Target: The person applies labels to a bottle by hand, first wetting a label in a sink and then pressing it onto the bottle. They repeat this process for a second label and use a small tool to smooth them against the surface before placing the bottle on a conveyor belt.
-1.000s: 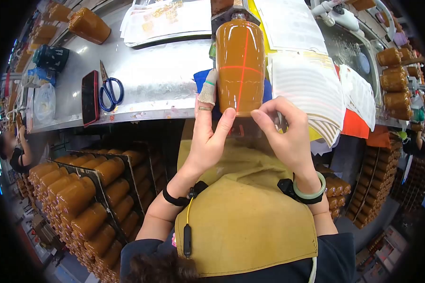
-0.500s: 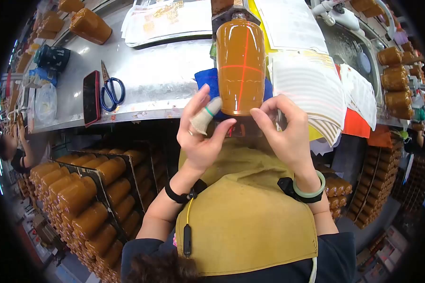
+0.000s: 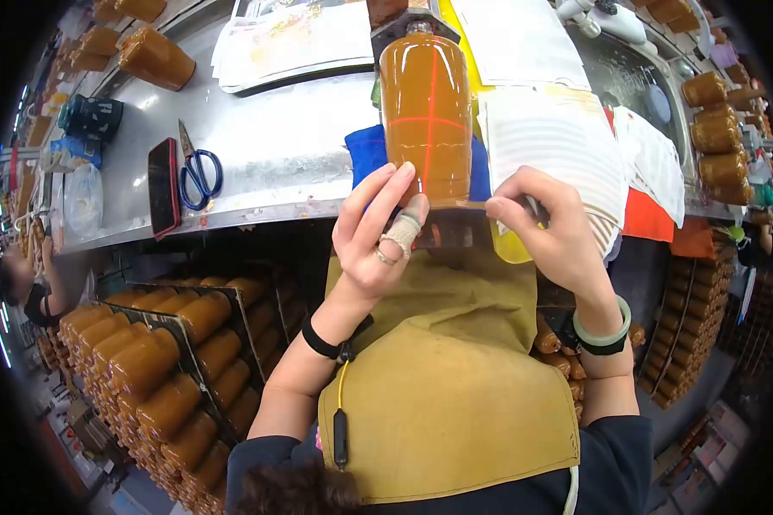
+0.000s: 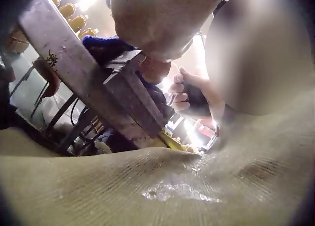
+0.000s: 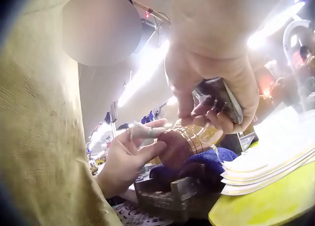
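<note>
A glossy brown bottle [image 3: 427, 86] lies on a blue cloth [image 3: 365, 154], its base toward the person and red cross lines over its side. At that base is my left hand [image 3: 371, 236], fingers extended, two fingertips overlapping the bottle's lower end. One of its fingers wears a knitted finger cover [image 3: 401, 230] with a ring below. My right hand [image 3: 551, 225] is just right of the base, thumb and forefinger together. In the right wrist view its other fingers curl round a flat, dark, shiny piece [image 5: 219, 95] with a pale edge; I cannot tell its kind.
Scissors [image 3: 199, 176] and a phone [image 3: 163, 187] lie left on the metal table [image 3: 275, 129]. Stacked white sheets [image 3: 550, 154] lie to the right, near the sink [image 3: 631, 77]. Racks of brown bottles [image 3: 146, 360] stand below the table's edge.
My left hand drew back from the bottle's left side, then moved to its base, fingertips over the lower end. My right hand shifted slightly right, away from the base.
</note>
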`<state>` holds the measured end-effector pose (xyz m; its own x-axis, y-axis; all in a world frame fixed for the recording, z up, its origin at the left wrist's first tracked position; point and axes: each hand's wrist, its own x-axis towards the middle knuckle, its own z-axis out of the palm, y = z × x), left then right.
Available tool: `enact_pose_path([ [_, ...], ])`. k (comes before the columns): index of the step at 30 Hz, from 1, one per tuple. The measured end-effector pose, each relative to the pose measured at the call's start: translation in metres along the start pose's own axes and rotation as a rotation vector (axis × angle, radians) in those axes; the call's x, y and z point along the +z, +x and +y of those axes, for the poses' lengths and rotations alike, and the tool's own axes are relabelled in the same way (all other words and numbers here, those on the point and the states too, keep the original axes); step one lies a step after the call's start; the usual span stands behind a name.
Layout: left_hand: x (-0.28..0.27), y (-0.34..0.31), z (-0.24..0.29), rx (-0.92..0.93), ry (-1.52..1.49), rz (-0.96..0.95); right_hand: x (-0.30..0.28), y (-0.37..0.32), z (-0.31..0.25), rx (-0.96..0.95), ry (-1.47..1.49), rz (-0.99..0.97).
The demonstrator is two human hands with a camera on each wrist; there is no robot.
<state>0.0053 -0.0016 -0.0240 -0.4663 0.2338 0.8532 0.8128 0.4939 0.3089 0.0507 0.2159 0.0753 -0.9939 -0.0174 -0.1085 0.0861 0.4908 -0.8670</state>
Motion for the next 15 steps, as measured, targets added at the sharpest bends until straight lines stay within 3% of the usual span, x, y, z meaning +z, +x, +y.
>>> enact_pose_path([
  [6,-0.007,0.011,0.008,0.049,0.062,-0.089,0.006,0.003,0.008,-0.048,-0.026,0.011],
  [8,-0.004,0.011,0.007,0.014,-0.069,-0.097,0.007,0.002,0.006,-0.058,-0.006,0.023],
  [10,-0.001,0.003,0.003,-0.162,-0.171,0.01,0.007,0.002,0.001,0.01,0.053,-0.005],
  [11,0.002,0.001,0.011,-0.384,-0.306,0.06,0.007,0.002,0.003,-0.028,0.025,0.007],
  [14,0.005,-0.005,0.018,-0.539,-0.409,0.142,0.005,0.004,0.004,-0.045,-0.027,0.004],
  [15,0.004,-0.011,0.014,-0.483,-0.346,0.105,0.005,0.005,0.005,-0.046,-0.025,0.002],
])
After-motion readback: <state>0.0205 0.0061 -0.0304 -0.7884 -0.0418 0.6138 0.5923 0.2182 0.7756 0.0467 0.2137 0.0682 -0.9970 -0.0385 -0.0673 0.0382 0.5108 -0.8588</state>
